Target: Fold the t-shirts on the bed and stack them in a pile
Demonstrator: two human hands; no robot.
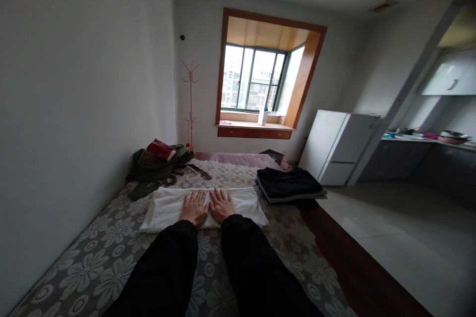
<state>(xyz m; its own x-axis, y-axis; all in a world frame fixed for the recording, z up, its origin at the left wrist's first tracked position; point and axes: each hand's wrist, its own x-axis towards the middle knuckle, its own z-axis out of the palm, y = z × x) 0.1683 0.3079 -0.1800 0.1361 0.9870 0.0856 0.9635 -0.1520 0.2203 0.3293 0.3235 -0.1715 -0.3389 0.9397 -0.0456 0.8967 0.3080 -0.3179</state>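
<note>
A folded white cloth, perhaps a garment, lies flat as a wide strip across the flower-patterned cover. My left hand rests palm down on its middle, fingers stretched out and slightly spread. Close beside it, my right hand presses flat on the same cloth with its fingers apart. Both palms hide part of the fabric beneath them. Just past the cloth's right end sits a stack of folded dark clothes, black on top with grey and blue edges below.
An olive backpack with a red packet on it lies at the far left, by the wall. A dark red wooden edge borders the cover on the right. Beyond stand a pink coat rack and a white fridge.
</note>
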